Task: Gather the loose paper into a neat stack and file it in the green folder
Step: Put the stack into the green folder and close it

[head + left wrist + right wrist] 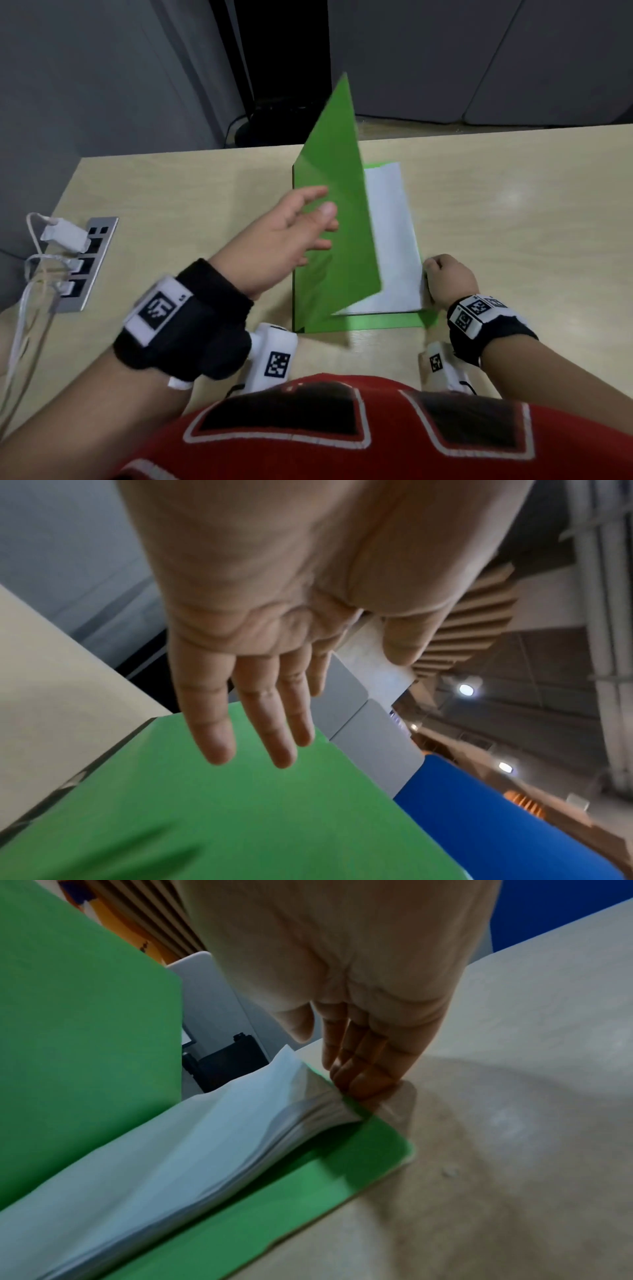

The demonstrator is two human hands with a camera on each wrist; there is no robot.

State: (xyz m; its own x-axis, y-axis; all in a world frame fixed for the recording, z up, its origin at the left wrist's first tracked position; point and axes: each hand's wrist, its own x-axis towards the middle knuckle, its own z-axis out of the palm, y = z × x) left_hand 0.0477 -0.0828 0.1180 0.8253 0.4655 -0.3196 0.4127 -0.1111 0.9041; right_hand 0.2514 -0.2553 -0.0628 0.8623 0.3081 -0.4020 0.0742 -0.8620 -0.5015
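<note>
The green folder lies open on the wooden table, its front cover [342, 164] raised nearly upright on the spine at the left. Its back panel [383, 322] lies flat with the white paper stack [394, 240] on it. My left hand [322, 219] is open, fingers straight against the cover's outer face [240, 818]. My right hand [432, 274] stands at the stack's right edge. In the right wrist view its fingertips [356, 1085] press down where the paper [171, 1150] meets the folder's edge [325, 1177], and the sheets bulge up slightly there.
A metal socket panel [85, 260] with white plugs and cables is set into the table at the left. Bare tabletop [513, 222] stretches right of the folder. The table's far edge runs just behind the folder, with grey partitions beyond.
</note>
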